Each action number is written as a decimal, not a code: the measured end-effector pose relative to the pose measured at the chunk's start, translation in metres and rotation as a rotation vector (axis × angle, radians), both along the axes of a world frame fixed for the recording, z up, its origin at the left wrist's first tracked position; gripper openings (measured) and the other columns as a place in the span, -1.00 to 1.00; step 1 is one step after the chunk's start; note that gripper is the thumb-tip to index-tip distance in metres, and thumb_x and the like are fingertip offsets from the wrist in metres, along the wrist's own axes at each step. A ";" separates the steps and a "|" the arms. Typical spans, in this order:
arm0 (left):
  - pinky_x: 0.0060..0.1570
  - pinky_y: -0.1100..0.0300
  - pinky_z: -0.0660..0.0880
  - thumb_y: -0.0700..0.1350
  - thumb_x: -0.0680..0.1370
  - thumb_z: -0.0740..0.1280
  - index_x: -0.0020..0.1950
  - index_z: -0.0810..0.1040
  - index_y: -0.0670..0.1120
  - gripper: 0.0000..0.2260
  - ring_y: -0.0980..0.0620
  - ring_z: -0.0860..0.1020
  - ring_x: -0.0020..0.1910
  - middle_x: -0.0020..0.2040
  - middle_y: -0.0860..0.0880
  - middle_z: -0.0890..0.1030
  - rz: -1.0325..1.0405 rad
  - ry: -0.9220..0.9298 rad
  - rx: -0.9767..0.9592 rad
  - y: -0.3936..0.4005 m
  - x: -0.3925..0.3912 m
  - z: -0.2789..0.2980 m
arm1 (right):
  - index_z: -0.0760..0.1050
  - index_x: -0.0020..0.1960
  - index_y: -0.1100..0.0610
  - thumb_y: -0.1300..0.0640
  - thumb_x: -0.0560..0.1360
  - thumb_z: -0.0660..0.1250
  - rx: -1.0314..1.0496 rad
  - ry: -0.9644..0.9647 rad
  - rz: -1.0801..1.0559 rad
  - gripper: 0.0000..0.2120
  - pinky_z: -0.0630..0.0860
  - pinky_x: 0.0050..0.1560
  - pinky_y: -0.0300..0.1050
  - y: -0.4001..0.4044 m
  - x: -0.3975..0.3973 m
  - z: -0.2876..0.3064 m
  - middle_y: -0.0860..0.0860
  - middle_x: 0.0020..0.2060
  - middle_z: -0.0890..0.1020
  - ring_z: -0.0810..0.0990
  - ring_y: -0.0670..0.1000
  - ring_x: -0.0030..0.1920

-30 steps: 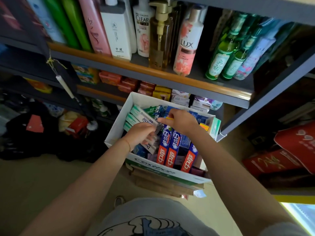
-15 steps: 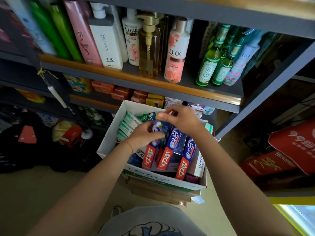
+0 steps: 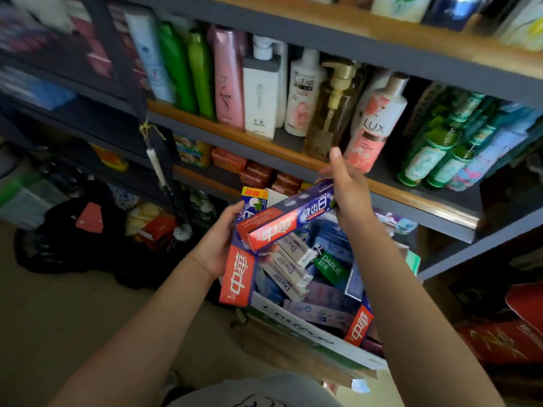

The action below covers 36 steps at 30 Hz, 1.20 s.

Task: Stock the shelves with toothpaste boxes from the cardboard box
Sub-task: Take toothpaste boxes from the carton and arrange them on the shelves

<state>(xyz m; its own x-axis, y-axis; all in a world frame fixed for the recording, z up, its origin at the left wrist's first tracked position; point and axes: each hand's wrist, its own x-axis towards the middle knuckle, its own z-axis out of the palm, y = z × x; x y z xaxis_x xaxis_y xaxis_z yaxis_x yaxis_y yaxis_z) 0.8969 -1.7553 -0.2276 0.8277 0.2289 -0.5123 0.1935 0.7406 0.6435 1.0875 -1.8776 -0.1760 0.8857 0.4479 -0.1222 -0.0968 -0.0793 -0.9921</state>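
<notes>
While both hands are up above the cardboard box (image 3: 296, 330), we are holding two red-and-blue toothpaste boxes: the left hand (image 3: 219, 242) is gripping an upright toothpaste box (image 3: 239, 277) with curled fingers, the right hand (image 3: 348, 192) is pinching the far end of a slanted toothpaste box (image 3: 289, 221). Both are hanging over the cardboard box, below the shampoo shelf (image 3: 264, 145). We are risking a slip, since the right grip is only on the tip; a swing could also be knocking bottles beside the LUX bottle (image 3: 373, 124).
</notes>
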 end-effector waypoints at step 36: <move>0.00 0.11 0.59 0.15 0.45 0.44 0.02 0.63 -0.07 -0.67 -0.03 0.59 -0.22 -0.15 -0.09 0.62 0.761 -0.099 0.010 0.632 -0.297 0.032 | 0.53 0.17 0.12 0.12 0.36 0.53 -0.177 0.106 0.993 -0.59 0.55 -0.21 -0.19 0.632 -0.271 0.015 0.09 -0.12 0.68 0.65 0.01 -0.19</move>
<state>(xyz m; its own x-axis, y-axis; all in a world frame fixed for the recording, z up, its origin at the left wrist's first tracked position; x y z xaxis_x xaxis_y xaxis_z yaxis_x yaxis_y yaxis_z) 0.5999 -1.1229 -0.1952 0.4822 0.7584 -0.4386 -0.4266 0.6405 0.6385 0.8169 -1.2453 -0.1612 0.1032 0.9438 -0.3140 0.0063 -0.3163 -0.9486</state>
